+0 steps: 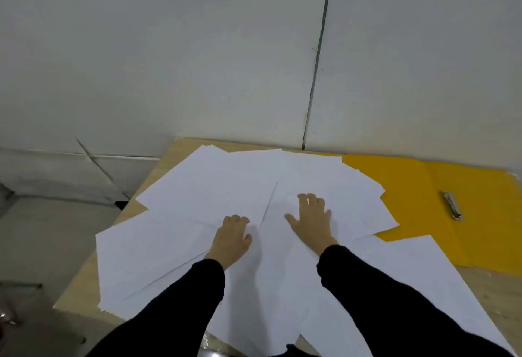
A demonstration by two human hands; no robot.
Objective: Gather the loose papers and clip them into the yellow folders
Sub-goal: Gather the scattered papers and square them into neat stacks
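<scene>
Several loose white papers (214,187) lie fanned out over a small wooden table (180,149). An open yellow folder (409,187) lies flat at the right, its left part under the sheets, with a metal clip (452,205) on its right half. My left hand (231,239) rests on the papers near the middle with fingers curled down onto a sheet. My right hand (310,221) lies flat on the papers beside it, fingers spread, holding nothing. Both arms wear black sleeves.
A pale grey wall (197,46) rises directly behind the table. The table's left edge drops to a grey floor (42,243). Some sheets overhang the table's left and near edges.
</scene>
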